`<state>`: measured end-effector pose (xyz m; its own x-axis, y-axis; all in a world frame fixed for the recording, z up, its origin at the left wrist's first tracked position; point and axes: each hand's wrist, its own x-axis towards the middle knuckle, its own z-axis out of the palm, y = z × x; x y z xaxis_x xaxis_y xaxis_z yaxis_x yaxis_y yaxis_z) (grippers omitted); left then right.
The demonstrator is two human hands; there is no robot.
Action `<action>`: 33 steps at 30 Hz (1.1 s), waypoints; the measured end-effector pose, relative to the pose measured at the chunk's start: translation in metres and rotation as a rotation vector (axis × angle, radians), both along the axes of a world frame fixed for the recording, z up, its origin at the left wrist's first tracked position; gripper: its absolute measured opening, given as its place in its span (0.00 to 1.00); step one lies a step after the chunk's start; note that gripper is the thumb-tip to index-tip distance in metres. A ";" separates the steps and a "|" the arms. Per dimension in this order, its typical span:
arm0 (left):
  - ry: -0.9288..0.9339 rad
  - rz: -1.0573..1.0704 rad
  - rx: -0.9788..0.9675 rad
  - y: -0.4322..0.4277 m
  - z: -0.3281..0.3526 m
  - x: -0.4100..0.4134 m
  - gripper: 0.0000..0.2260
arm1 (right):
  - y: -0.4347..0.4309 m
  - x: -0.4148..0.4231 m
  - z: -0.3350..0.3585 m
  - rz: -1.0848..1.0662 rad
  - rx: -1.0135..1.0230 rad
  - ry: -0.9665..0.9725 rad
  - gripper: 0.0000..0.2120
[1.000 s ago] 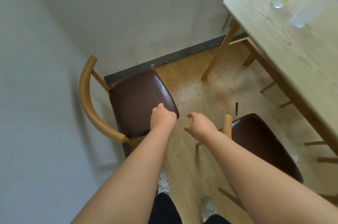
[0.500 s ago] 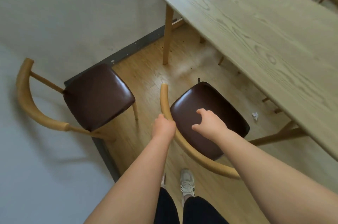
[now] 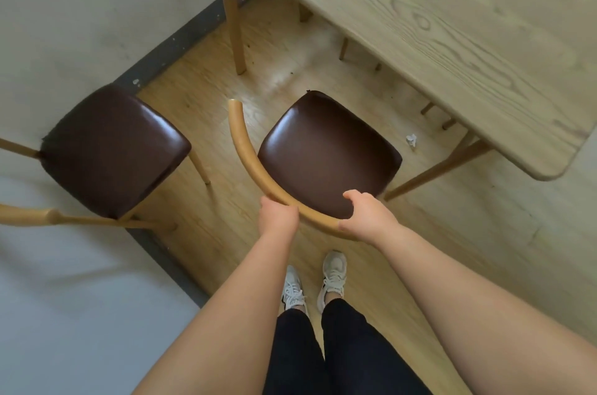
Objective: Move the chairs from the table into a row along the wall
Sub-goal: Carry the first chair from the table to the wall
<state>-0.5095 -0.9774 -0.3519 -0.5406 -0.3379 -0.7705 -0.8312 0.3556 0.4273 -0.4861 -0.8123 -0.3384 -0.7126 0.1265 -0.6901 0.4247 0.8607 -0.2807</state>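
The chair has a glossy dark-brown padded seat and a curved light-wood backrest, standing on the floor beside the wooden surface. The left hand and right hand each hold a closed grip on that backrest. A matching second chair stands against the wall.

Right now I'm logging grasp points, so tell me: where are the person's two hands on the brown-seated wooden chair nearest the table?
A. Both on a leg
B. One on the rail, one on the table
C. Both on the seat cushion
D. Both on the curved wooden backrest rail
D: the left hand and right hand each grip the curved wooden backrest rail of the brown-seated wooden chair.
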 end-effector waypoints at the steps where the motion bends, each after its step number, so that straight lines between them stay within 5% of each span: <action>1: -0.002 0.002 0.007 0.001 -0.002 0.003 0.25 | 0.001 0.005 -0.002 0.002 0.000 -0.001 0.34; 8: -0.037 0.093 0.100 0.022 -0.022 0.016 0.22 | 0.017 0.023 -0.019 0.111 0.000 -0.036 0.31; 13: -0.056 0.318 0.182 0.037 -0.041 0.010 0.25 | 0.028 0.022 -0.035 0.280 0.000 -0.062 0.20; 18: -0.046 0.574 0.346 0.052 -0.049 0.019 0.17 | 0.044 0.030 -0.045 0.390 -0.029 -0.005 0.20; 33: -0.030 0.806 0.326 0.003 -0.036 0.110 0.16 | -0.001 0.078 -0.032 0.691 -0.109 -0.156 0.17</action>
